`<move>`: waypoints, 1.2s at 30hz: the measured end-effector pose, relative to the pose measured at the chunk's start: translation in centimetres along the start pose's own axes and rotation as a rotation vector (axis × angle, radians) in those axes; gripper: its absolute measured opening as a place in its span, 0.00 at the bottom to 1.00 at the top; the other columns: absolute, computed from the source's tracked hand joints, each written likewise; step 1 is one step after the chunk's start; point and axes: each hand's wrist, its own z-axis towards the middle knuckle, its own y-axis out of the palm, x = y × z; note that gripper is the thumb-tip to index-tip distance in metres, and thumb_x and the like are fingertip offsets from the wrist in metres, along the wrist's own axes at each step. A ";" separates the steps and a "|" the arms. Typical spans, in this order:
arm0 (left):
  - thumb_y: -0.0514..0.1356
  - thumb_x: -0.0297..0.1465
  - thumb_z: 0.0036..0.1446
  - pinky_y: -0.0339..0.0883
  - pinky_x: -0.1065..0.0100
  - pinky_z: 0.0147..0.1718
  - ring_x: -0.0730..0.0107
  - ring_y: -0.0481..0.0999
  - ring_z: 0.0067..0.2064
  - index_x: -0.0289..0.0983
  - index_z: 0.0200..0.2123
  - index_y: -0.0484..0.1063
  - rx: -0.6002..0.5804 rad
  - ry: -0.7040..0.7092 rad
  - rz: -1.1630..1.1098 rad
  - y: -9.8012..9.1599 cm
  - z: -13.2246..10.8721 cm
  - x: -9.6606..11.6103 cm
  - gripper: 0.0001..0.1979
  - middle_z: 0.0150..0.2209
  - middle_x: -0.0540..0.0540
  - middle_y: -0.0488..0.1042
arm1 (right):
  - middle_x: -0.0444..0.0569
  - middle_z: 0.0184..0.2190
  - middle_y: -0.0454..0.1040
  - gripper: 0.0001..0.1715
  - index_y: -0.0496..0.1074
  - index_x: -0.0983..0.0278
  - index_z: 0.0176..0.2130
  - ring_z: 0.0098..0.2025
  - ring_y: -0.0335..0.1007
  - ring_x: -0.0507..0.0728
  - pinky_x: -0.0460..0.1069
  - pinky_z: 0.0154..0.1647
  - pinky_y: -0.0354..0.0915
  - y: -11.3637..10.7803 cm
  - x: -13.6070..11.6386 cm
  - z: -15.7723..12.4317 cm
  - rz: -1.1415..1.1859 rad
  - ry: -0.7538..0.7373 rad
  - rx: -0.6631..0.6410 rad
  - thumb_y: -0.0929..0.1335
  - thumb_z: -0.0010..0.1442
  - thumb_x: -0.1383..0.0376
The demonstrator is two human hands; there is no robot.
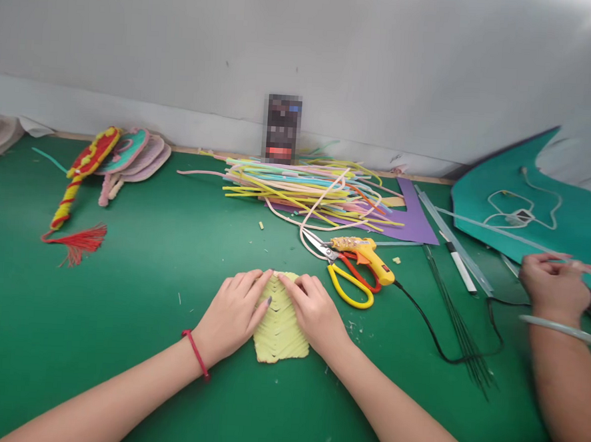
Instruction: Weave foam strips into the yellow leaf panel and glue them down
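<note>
A pale yellow woven piece (279, 327) lies flat on the green table (138, 251) in front of me. My left hand (232, 314) presses on its left side, fingers stretched toward its top edge. My right hand (314, 312) lies on its right side, fingers also flat and meeting the left fingertips at the top. Neither hand lifts the piece; both hold it down. A red cord circles my left wrist.
Yellow-handled scissors (345, 277) and a yellow glue gun (366, 255) with a black cable lie just right of my hands. A heap of coloured strips (307, 188) sits behind, finished woven fans (129, 154) at the back left. Another person's hand (554, 287) works at the right by teal sheet (528, 188).
</note>
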 end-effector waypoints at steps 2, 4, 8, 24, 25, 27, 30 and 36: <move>0.45 0.33 0.62 0.61 0.59 0.44 0.59 0.64 0.49 0.33 0.56 0.59 -0.008 -0.006 -0.020 -0.1 0.2 -0.1 0.21 0.49 0.38 0.67 | 0.53 0.33 0.67 0.24 0.64 0.66 0.55 0.35 0.60 0.57 0.52 0.37 0.65 0.0 0.0 0.0 -0.003 -0.005 -0.003 0.54 0.62 0.74; 0.45 0.32 0.62 0.61 0.59 0.44 0.59 0.64 0.48 0.34 0.55 0.60 -0.019 -0.008 -0.023 -0.2 0.3 -0.1 0.20 0.49 0.39 0.67 | 0.53 0.33 0.67 0.24 0.64 0.65 0.55 0.35 0.59 0.57 0.52 0.36 0.65 0.0 0.0 0.0 -0.005 -0.008 -0.004 0.54 0.62 0.74; 0.45 0.31 0.62 0.61 0.60 0.43 0.60 0.65 0.47 0.34 0.54 0.62 -0.030 -0.018 -0.033 -0.3 0.5 -0.2 0.19 0.48 0.39 0.67 | 0.53 0.33 0.67 0.23 0.64 0.66 0.55 0.35 0.59 0.57 0.52 0.37 0.64 0.0 0.0 0.1 0.001 0.001 -0.014 0.55 0.63 0.73; 0.46 0.30 0.61 0.61 0.60 0.42 0.60 0.66 0.47 0.36 0.55 0.62 -0.024 0.019 0.000 -0.3 0.3 -0.2 0.19 0.49 0.40 0.68 | 0.51 0.33 0.67 0.22 0.64 0.62 0.54 0.36 0.61 0.56 0.51 0.39 0.64 0.2 0.3 0.3 0.109 0.057 0.016 0.55 0.63 0.72; 0.46 0.30 0.61 0.61 0.60 0.42 0.60 0.66 0.47 0.36 0.55 0.62 -0.018 0.025 0.005 -0.3 0.3 -0.2 0.19 0.49 0.40 0.68 | 0.51 0.33 0.67 0.22 0.64 0.61 0.54 0.36 0.61 0.56 0.51 0.38 0.64 0.2 0.3 0.3 0.112 0.056 0.020 0.55 0.63 0.72; 0.47 0.30 0.61 0.61 0.60 0.42 0.60 0.66 0.47 0.38 0.54 0.63 -0.002 0.034 0.014 -0.2 0.3 -0.2 0.19 0.48 0.40 0.68 | 0.51 0.32 0.67 0.23 0.64 0.61 0.54 0.36 0.61 0.56 0.51 0.38 0.65 0.2 0.3 0.3 0.108 0.048 0.027 0.55 0.63 0.72; 0.47 0.30 0.61 0.61 0.60 0.42 0.60 0.66 0.47 0.39 0.54 0.63 0.013 0.042 0.031 -0.1 0.3 -0.2 0.19 0.48 0.40 0.68 | 0.51 0.32 0.67 0.23 0.65 0.61 0.54 0.36 0.62 0.56 0.51 0.38 0.65 0.1 0.3 0.3 0.098 0.047 0.030 0.55 0.63 0.73; 0.47 0.31 0.61 0.62 0.59 0.42 0.59 0.66 0.46 0.37 0.53 0.64 0.004 0.044 0.043 -0.2 0.3 -0.1 0.18 0.48 0.39 0.68 | 0.52 0.33 0.67 0.23 0.65 0.63 0.54 0.36 0.61 0.56 0.51 0.39 0.65 0.2 0.2 0.2 0.095 0.051 0.011 0.56 0.63 0.73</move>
